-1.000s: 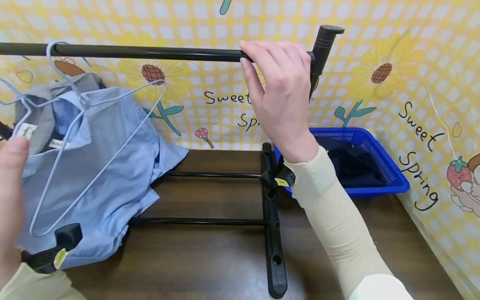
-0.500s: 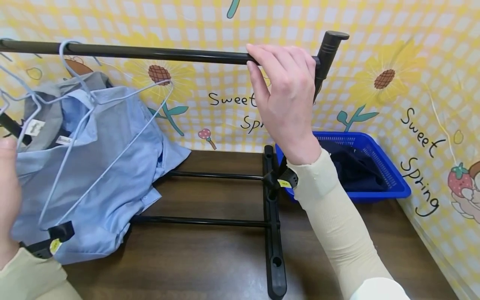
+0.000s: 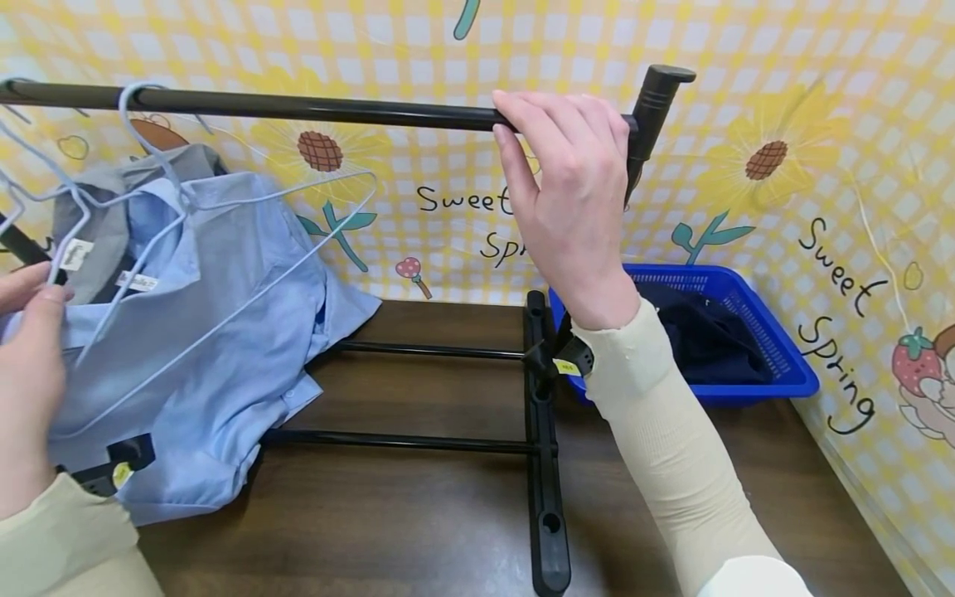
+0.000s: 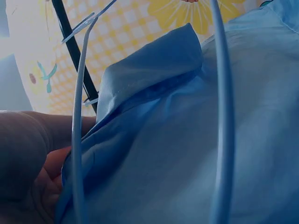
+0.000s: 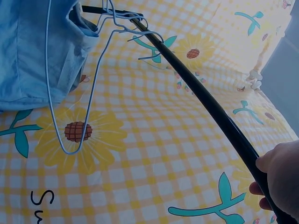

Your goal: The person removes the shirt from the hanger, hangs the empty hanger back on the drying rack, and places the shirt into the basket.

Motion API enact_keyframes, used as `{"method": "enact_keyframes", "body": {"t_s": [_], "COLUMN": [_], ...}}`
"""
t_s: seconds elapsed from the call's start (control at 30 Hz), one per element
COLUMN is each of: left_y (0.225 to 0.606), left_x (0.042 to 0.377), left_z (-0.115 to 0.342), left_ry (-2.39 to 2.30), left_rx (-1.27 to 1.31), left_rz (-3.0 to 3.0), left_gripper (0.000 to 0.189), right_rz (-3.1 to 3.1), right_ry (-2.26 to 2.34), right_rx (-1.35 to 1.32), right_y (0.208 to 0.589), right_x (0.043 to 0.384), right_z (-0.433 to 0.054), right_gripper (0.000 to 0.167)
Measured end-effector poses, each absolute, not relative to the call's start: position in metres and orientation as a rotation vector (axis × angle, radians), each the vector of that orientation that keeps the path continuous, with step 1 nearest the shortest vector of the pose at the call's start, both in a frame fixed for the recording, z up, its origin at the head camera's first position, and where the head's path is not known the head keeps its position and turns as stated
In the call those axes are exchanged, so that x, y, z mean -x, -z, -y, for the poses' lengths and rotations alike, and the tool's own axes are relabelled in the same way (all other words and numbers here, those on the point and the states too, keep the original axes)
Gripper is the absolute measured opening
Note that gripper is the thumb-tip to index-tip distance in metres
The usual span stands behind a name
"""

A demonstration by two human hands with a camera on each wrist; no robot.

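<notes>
At the left edge of the head view, my left hand (image 3: 33,356) holds the edge of a light-blue shirt (image 3: 246,307) between thumb and fingers. The left wrist view shows a hanger wire (image 4: 78,140) crossing before that hand, with cloth hiding its fingertips. A pale-blue wire hanger (image 3: 179,199) hangs from the clothes rack's black rail (image 3: 298,106), its loop in front of the shirt. A grey garment (image 3: 97,199) with a white label is behind the shirt. My right hand (image 3: 574,191) grips the rail near its right end, fingers over the top and thumb below.
A blue plastic basket (image 3: 802,377) with dark folded cloth (image 3: 709,332) stands behind the rack's right foot (image 3: 548,497). Two lower crossbars (image 3: 410,442) run above the brown table (image 3: 358,522). A yellow checked backdrop (image 3: 858,149) closes off the back and right.
The head view has shifted slightly, moving the rack rightward in frame. My left hand's fingers have come into view beside the shirt. The front hanger's right corner has swung right. My right hand keeps its grip.
</notes>
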State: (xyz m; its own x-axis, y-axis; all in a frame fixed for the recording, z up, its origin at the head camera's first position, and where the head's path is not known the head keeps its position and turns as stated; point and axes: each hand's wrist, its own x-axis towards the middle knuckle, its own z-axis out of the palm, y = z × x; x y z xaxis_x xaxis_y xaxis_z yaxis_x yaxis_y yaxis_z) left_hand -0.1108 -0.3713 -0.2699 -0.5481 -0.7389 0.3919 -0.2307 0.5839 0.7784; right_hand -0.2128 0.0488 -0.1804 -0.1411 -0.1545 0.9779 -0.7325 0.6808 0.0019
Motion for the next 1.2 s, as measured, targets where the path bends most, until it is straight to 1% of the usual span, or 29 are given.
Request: {"method": "enact_keyframes", "body": {"t_s": [0.27,0.63,0.77,0.83,0.87,0.97,1.03,1.07,1.1,1.2], "left_y": [0.263,0.256,0.257,0.257,0.258,0.261,0.265,0.267,0.268,0.273], "left_x": [0.109,0.109,0.109,0.107,0.105,0.097,0.093,0.092,0.091,0.089], "left_z": [0.363,0.348,0.344,0.342,0.341,0.34,0.34,0.341,0.342,0.343], "left_ry": [0.984,0.906,0.939,0.968,0.954,0.898,0.849,0.86,0.895,0.968], "left_rx": [-0.957,-0.857,-0.709,-0.661,-0.644,-0.71,-0.762,-0.778,-0.779,-0.682], "left_rz": [2.043,2.011,1.935,1.931,1.941,2.009,2.04,2.039,2.035,1.99], "left_gripper": [0.036,0.032,0.028,0.028,0.031,0.033,0.038,0.037,0.032,0.027], "right_rz": [1.673,1.67,1.67,1.671,1.672,1.685,1.688,1.688,1.684,1.677], "right_ry": [-0.565,-0.575,-0.571,-0.569,-0.565,-0.544,-0.539,-0.538,-0.545,-0.557], "right_rx": [-0.733,-0.733,-0.733,-0.734,-0.733,-0.73,-0.729,-0.727,-0.727,-0.73], "right_y": [0.181,0.18,0.181,0.181,0.181,0.181,0.182,0.182,0.181,0.181], "right_x": [0.213,0.213,0.214,0.214,0.214,0.214,0.214,0.214,0.214,0.214], "right_z": [-0.049,-0.048,-0.049,-0.049,-0.049,-0.049,-0.049,-0.049,-0.05,-0.05], "right_gripper": [0.031,0.03,0.03,0.03,0.031,0.032,0.033,0.033,0.032,0.031]}}
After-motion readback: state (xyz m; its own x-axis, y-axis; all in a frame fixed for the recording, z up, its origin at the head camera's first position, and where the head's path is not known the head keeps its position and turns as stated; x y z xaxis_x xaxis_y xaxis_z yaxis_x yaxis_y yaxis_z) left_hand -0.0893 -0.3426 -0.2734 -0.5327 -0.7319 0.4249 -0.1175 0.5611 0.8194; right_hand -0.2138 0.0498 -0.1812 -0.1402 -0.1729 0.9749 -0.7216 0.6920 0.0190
